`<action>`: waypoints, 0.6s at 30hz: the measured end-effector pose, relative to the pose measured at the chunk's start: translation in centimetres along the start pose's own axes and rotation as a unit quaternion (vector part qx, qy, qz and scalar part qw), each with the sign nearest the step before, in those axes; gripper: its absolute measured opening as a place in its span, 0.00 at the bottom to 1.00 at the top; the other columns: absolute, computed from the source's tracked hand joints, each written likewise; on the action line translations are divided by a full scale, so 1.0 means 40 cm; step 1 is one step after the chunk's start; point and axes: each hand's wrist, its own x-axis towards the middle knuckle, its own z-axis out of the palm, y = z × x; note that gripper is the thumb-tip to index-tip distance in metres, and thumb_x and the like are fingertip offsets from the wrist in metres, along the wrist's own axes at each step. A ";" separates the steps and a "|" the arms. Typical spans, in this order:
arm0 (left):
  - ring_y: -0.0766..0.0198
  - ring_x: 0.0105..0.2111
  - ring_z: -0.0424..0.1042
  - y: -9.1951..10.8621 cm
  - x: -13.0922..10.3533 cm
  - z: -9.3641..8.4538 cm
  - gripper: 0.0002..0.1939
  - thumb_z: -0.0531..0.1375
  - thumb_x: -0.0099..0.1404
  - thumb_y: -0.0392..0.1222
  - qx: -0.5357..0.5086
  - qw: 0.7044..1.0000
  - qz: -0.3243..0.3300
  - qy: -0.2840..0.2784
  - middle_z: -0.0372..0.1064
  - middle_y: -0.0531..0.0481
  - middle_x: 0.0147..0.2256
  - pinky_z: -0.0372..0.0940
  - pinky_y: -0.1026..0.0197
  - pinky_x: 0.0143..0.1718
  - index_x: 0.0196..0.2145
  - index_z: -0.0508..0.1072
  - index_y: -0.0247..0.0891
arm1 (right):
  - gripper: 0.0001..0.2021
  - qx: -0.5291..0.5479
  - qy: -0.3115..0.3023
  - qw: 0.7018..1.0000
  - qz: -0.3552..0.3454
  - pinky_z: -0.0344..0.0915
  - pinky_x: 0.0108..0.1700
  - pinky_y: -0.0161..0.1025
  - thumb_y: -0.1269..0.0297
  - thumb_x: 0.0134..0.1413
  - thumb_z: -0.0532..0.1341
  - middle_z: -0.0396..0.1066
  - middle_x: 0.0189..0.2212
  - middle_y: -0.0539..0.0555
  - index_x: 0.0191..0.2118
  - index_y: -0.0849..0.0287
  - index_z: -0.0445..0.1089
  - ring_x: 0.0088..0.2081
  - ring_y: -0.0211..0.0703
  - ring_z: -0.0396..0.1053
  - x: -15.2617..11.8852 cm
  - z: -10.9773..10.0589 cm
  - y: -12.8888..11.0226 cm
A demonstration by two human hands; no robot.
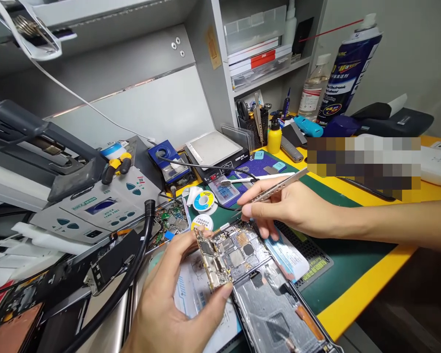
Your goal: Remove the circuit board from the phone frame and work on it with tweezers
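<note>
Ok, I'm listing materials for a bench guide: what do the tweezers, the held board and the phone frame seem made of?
Tweezers: metal, probably steel, judging by the satin grey sheen.
Board: likely rigid laminate, under a glinting gold-and-grey metallic surface.
Phone frame: seemingly metal, silvery grey with bright reflections, though coated plastic can't be excluded.

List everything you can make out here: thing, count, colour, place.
circuit board: 1, gold and dark, in left hand
phone frame: 1, silver and black, front centre
tweezers: 1, silver, in right hand
control unit: 1, grey, left
hose: 1, black, left foreground
hand tool: 1, yellow and black, on control unit
brush: 1, white, beyond right hand
small bottle: 1, yellow, back centre
spray can: 1, dark blue, back right
mat: 1, green, right of phone frame
remaining clutter: uncountable, mixed colours, left and back
left hand: 1, bare, front, left of centre
right hand: 1, bare, right of centre
</note>
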 end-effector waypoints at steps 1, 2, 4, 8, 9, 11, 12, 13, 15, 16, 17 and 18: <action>0.53 0.55 0.76 0.002 0.000 0.000 0.29 0.65 0.63 0.42 -0.002 1.000 -0.002 0.000 0.72 0.47 0.56 0.70 0.52 0.59 0.60 0.64 0.48 | 0.10 0.004 0.004 1.000 0.008 0.66 0.16 0.31 0.63 0.55 0.69 0.71 0.16 0.48 0.40 0.62 0.74 0.16 0.37 0.68 0.004 0.001 0.000; 0.52 0.55 0.76 0.003 0.000 0.000 0.29 0.65 0.63 0.41 -0.003 1.000 -0.004 -0.001 0.73 0.47 0.56 0.70 0.52 0.60 0.60 0.64 0.48 | 0.09 0.008 0.012 1.000 0.017 0.65 0.15 0.30 0.63 0.55 0.69 0.71 0.18 0.48 0.39 0.62 0.74 0.16 0.37 0.67 0.009 0.002 -0.002; 0.51 0.55 0.76 0.004 -0.001 0.000 0.29 0.65 0.62 0.41 -0.003 1.000 -0.007 0.000 0.73 0.46 0.56 0.70 0.50 0.60 0.60 0.64 0.47 | 0.08 0.017 0.029 0.999 0.037 0.63 0.14 0.29 0.63 0.55 0.68 0.73 0.22 0.51 0.36 0.63 0.74 0.17 0.36 0.68 0.016 0.006 -0.011; 0.50 0.54 0.77 0.006 -0.001 0.000 0.31 0.66 0.61 0.39 -0.005 1.000 -0.011 -0.003 0.73 0.44 0.56 0.71 0.48 0.60 0.61 0.63 0.45 | 0.08 0.018 0.034 0.998 0.044 0.59 0.12 0.29 0.63 0.54 0.67 0.73 0.27 0.51 0.31 0.61 0.70 0.18 0.36 0.69 0.010 0.018 -0.034; 0.49 0.54 0.76 0.007 -0.001 0.001 0.31 0.65 0.61 0.39 -0.009 1.000 -0.014 -0.003 0.73 0.44 0.56 0.71 0.48 0.60 0.61 0.64 0.45 | 0.09 0.006 0.028 0.999 0.035 0.58 0.13 0.29 0.62 0.54 0.67 0.72 0.25 0.50 0.30 0.60 0.70 0.18 0.35 0.68 0.004 0.020 -0.036; 0.48 0.55 0.76 0.010 -0.003 0.001 0.32 0.66 0.59 0.38 -0.021 0.999 -0.032 0.000 0.73 0.43 0.56 0.72 0.48 0.59 0.60 0.65 0.44 | 0.12 -0.028 0.017 0.999 0.013 0.57 0.14 0.29 0.58 0.54 0.69 0.69 0.20 0.47 0.30 0.59 0.69 0.17 0.35 0.66 -0.010 0.022 -0.033; 0.47 0.55 0.76 0.011 -0.004 0.001 0.33 0.67 0.58 0.38 -0.027 0.999 -0.045 0.002 0.74 0.43 0.56 0.73 0.49 0.58 0.60 0.65 0.44 | 0.13 -0.045 0.014 0.999 0.003 0.57 0.15 0.29 0.56 0.53 0.70 0.67 0.18 0.47 0.30 0.59 0.70 0.17 0.35 0.66 -0.016 0.023 -0.029; 0.46 0.54 0.77 0.013 -0.006 0.000 0.33 0.68 0.57 0.39 -0.031 0.998 -0.059 0.002 0.74 0.43 0.56 0.74 0.50 0.56 0.60 0.66 0.44 | 0.14 -0.061 0.013 0.998 -0.006 0.58 0.16 0.30 0.55 0.53 0.70 0.67 0.17 0.47 0.31 0.58 0.70 0.18 0.36 0.66 -0.020 0.023 -0.024; 0.45 0.52 0.78 0.015 -0.011 0.000 0.35 0.70 0.56 0.42 -0.035 0.996 -0.083 0.000 0.76 0.45 0.54 0.78 0.53 0.51 0.60 0.67 0.45 | 0.15 -0.090 0.017 0.996 -0.025 0.60 0.18 0.32 0.52 0.52 0.71 0.68 0.19 0.48 0.32 0.58 0.71 0.19 0.38 0.67 -0.023 0.023 -0.013; 0.45 0.51 0.79 0.015 -0.013 -0.001 0.35 0.71 0.56 0.43 -0.035 0.995 -0.092 0.000 0.77 0.47 0.53 0.79 0.54 0.48 0.60 0.68 0.46 | 0.16 -0.104 0.017 0.994 -0.033 0.61 0.18 0.33 0.50 0.52 0.70 0.68 0.19 0.49 0.32 0.58 0.72 0.20 0.38 0.68 -0.022 0.023 -0.007; 0.46 0.50 0.79 0.015 -0.015 -0.001 0.35 0.71 0.56 0.45 -0.034 0.995 -0.098 0.003 0.78 0.48 0.52 0.80 0.55 0.46 0.60 0.69 0.47 | 0.16 -0.118 0.017 0.992 -0.039 0.61 0.19 0.33 0.49 0.52 0.70 0.69 0.20 0.49 0.32 0.58 0.72 0.20 0.39 0.68 -0.021 0.023 -0.002; 0.45 0.50 0.80 0.015 -0.017 -0.001 0.35 0.71 0.56 0.46 -0.033 0.994 -0.104 0.007 0.79 0.49 0.52 0.80 0.55 0.46 0.60 0.69 0.48 | 0.16 -0.131 0.015 0.990 -0.046 0.62 0.19 0.34 0.49 0.52 0.70 0.69 0.20 0.49 0.32 0.57 0.72 0.21 0.39 0.68 -0.019 0.023 0.003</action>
